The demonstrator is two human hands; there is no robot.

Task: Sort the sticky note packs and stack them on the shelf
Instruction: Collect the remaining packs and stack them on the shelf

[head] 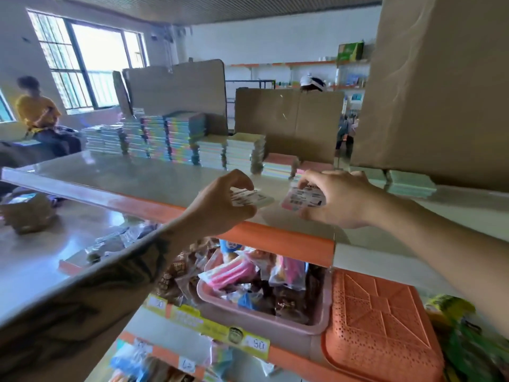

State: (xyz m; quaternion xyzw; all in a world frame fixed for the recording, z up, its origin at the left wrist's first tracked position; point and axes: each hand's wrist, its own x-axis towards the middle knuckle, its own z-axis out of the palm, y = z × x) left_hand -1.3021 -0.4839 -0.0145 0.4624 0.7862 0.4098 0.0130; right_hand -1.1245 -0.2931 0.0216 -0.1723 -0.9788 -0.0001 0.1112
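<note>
Both hands reach over the front edge of the shelf (154,172). Left hand (223,205) pinches a pale sticky note pack (252,198) between thumb and fingers, held just above the shelf surface. Right hand (341,199) grips a pink pack (303,201), label upward, close beside the first. Stacks of sorted packs (176,139) stand in rows farther back on the shelf, before cardboard boxes (286,117). Below, a pink basket (264,318) holds wrapped goods.
</note>
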